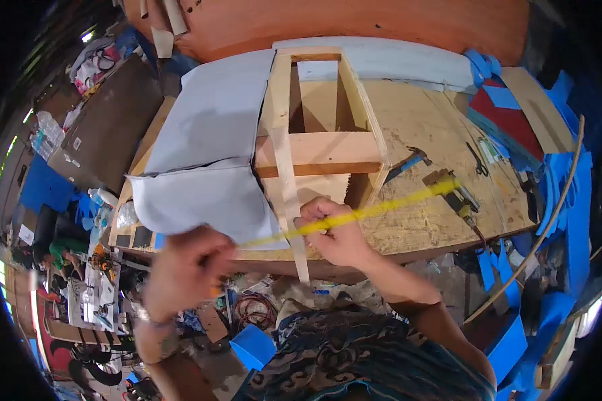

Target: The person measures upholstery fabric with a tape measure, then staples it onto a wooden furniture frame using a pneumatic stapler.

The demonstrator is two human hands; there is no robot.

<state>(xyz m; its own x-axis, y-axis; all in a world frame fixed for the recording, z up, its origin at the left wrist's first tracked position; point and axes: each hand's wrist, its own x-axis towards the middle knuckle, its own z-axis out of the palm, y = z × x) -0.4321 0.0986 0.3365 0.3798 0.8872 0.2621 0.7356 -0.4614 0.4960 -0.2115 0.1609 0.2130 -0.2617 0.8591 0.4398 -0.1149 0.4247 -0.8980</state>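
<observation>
A yellow measuring tape (388, 208), blurred by motion, stretches from my left hand across my right hand and out over the table. My left hand (187, 271) is smeared, its fingers closed where one end of the tape meets them. With thumb and fingers pinched, my right hand (334, 230) grips the tape farther along. Beside the right hand a thin wooden strip (287, 180) slants down past the table's front edge, its upper part lying against a wooden frame (324, 148). Left of the frame lies a grey fabric-covered panel (211, 113); its front flap (197, 197) is near my left hand.
On the wooden table (415, 120) lie a hammer (409, 162), scissors (477, 159) and a tool with a cord (458, 202). Blue strips (562, 220) hang at the right. Cluttered floor and a brown box (104, 127) lie left; another person (63, 254) is partly visible there.
</observation>
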